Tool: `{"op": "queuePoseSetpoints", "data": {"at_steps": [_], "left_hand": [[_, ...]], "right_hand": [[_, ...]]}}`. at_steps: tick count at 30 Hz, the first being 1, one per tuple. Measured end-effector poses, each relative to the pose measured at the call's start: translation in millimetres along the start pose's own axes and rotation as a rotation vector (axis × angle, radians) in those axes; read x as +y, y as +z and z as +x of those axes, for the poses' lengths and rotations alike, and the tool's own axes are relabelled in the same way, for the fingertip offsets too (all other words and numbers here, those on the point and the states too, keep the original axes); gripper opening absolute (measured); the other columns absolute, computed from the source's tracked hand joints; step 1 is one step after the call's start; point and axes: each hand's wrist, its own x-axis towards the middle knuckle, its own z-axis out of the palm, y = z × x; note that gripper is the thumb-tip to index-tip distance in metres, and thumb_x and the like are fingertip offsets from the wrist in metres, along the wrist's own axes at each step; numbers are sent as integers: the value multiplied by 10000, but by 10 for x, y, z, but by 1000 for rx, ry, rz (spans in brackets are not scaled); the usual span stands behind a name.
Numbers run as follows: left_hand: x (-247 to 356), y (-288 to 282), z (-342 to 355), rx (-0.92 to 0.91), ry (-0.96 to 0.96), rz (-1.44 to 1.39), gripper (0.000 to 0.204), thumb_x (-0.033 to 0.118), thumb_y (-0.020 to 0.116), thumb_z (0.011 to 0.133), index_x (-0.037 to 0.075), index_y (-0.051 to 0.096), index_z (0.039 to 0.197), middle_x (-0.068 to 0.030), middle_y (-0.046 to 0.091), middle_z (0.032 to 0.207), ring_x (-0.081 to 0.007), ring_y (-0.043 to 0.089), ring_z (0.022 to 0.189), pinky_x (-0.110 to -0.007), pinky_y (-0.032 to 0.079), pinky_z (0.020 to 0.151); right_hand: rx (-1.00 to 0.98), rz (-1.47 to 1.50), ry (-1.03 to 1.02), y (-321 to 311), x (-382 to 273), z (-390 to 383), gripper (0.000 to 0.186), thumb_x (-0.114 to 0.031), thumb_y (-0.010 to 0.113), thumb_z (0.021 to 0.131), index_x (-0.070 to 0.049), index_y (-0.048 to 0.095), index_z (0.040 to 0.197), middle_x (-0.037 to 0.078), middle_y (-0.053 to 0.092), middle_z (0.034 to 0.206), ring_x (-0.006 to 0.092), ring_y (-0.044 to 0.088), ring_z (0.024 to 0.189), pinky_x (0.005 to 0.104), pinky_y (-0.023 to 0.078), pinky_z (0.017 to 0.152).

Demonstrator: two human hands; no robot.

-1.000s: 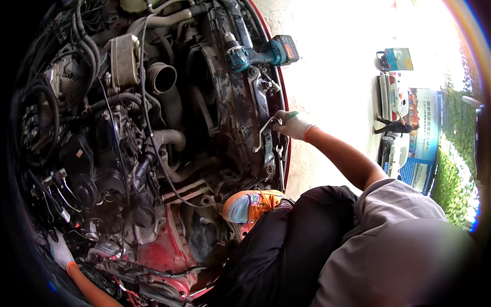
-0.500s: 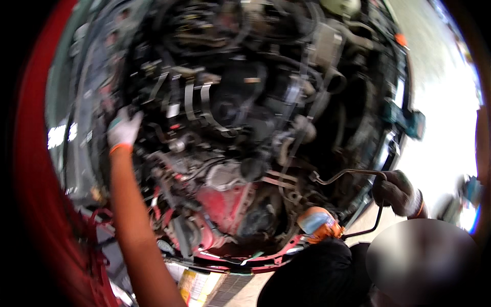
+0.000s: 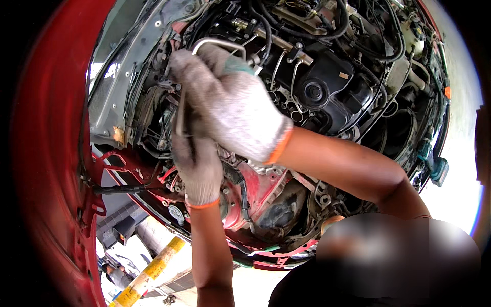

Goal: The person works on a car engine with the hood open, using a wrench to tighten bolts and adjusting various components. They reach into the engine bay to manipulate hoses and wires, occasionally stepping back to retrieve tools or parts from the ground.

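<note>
Crossing the engine bay, the right hand is now hanging over its windscreen-side near corner; half a second ago it was holding the bent metal rod tool out by the front edge. The left hand is staying at the windscreen side, so both gloves are now coming together around one tool instead of working apart, and the work seems to be centring on that corner.

The right hand is clenching the tool, with one bend showing beyond the knuckles and a straight length emerging on the windscreen side of the fingers. That length is running down toward the left hand's fingertips, which are curling close to it; whether they are gripping or only steadying it, I cannot tell, since the right glove is overlapping them and blurring. The tool's working end is not showing clearly. Toward the bay's middle, the black engine cover is lying beyond the right hand, while the teal drill is resting by the front edge.
</note>
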Motion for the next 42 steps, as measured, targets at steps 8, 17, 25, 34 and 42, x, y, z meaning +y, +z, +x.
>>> {"op": "queuePoseSetpoints", "data": {"at_steps": [8, 17, 25, 34, 42], "left_hand": [[4, -175, 212, 310, -712, -454, 340, 401, 500, 1102, 81, 614, 1117, 71, 315, 680, -66, 282, 530, -244, 236, 454], [-604, -27, 919, -100, -1183, -555, 339, 365, 473, 1117, 53, 602, 1094, 74, 386, 679, -46, 345, 519, -203, 244, 376], [-1181, 462, 1240, -90, -1086, -78, 218, 209, 581, 1015, 9, 581, 927, -116, 582, 779, -248, 606, 587, -360, 536, 507], [-2794, 234, 1669, -805, -552, 526, 130, -24, 436, 950, -41, 542, 877, -194, 613, 774, -289, 653, 625, -396, 592, 520], [-1478, 353, 1549, 197, -1125, -404, 72, -44, 489, 988, -80, 514, 1045, -194, 614, 938, -290, 673, 725, -403, 633, 617]], "right_hand": [[19, -629, -228, -475, -228, 345, 465, -421, 561, 997, -7, 730, 1126, 236, 741, 959, 342, 738, 929, 448, 571, 851], [-527, -1662, 248, -843, -48, 1318, 553, -541, 423, 1065, -108, 695, 1277, 138, 728, 997, 290, 731, 929, 380, 591, 857], [-786, -2084, -564, -1148, 380, 1646, 259, -95, 665, 920, -7, 653, 1163, 204, 706, 992, 370, 719, 1026, 446, 618, 851], [-824, -2141, -588, -740, 327, 1692, 179, -136, 665, 883, -67, 810, 964, 130, 783, 960, 322, 750, 934, 437, 605, 771], [-697, -2029, -686, -699, 313, 1736, 223, -181, 638, 928, -83, 810, 1030, 119, 783, 1008, 317, 740, 987, 436, 596, 815]]}}
